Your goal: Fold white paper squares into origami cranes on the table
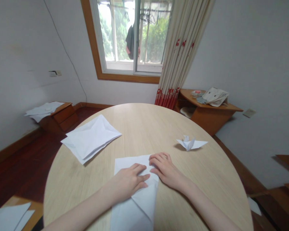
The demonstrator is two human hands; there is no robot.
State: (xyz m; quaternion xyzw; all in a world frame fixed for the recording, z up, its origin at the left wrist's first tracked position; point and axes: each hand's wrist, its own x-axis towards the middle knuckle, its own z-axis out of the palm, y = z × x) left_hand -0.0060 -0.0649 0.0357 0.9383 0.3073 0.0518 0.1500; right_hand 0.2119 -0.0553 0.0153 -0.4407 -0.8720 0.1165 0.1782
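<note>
White paper sheet (144, 200), folded, lies on the near part of the round pale wood-grain table (146, 128), its lower end reaching the near table edge. Layered form: a diagonal crease runs across it, and a pointed flap lies on top with its tip aimed toward the person. Upper edge partly hidden under the fingers.

Left hand (127, 183) lies open and flat on the sheet, fingers together and pointing toward the right hand. Right hand (165, 168) rests on the sheet's upper right edge, open with fingers lightly curved, fingertips just beside those of the left hand. Neither hand grips; both press or rest from above.

Right of the hands, a small folded paper bird (189, 143) stands on the table, wings out. To the left, a larger folded paper square (91, 138) lies flat, overhanging the table edge slightly.

Beyond the table: loose papers (44, 109) on a low wooden cabinet (65, 117) in the left corner; a cloth bag (215, 97) on a wooden corner shelf (207, 110) at right. More white sheets (7, 218) lie on a wooden surface at lower left. Window (132, 37) and red-trimmed curtain (183, 48) ahead.
</note>
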